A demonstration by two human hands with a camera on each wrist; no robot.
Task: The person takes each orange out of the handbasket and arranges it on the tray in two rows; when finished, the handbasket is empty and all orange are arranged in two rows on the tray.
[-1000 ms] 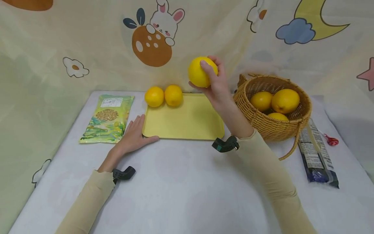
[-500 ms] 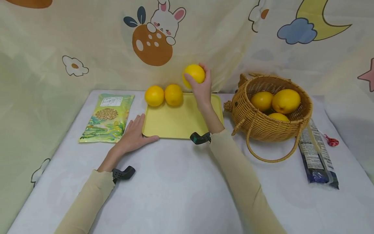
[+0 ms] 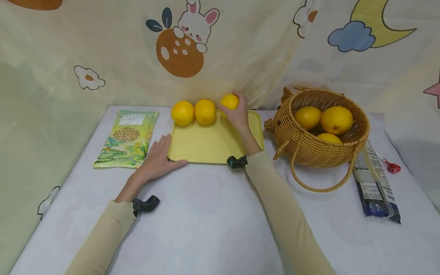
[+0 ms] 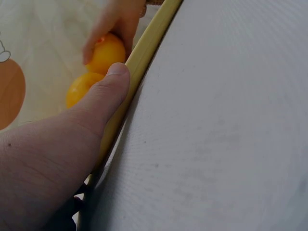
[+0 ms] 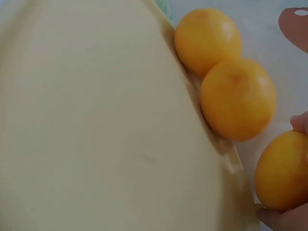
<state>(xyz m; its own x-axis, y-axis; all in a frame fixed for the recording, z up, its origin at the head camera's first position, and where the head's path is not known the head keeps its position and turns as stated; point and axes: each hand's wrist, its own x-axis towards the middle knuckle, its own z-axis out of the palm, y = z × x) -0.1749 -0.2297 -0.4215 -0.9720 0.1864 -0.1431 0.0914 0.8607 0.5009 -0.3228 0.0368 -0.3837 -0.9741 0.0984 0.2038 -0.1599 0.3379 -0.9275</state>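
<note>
My right hand (image 3: 238, 112) grips a round yellow-orange fruit that looks like an orange (image 3: 229, 102), low over the back edge of the yellow tray (image 3: 213, 147). In the right wrist view, fingers on two sides hold this orange (image 5: 284, 173). Two more oranges, one at the tray's back left corner (image 3: 182, 113) and one (image 3: 205, 112) right beside it, sit side by side. My left hand (image 3: 156, 160) lies with straight fingers along the tray's left side, its thumb along the front edge. The left wrist view shows that thumb (image 4: 106, 94) over the tray rim (image 4: 144, 53).
A wicker basket (image 3: 316, 154) with several yellow fruits stands right of the tray, its handle hanging forward. Behind it lies a dark packet (image 3: 374, 187), with a red-wrapped candy (image 3: 392, 167) nearby. A green bag (image 3: 127, 139) lies at left. A printed curtain (image 3: 254, 46) hangs behind.
My right hand has carried the orange left from near the basket, then down to the tray's back edge next to the other two. The left hand has stayed in place.
</note>
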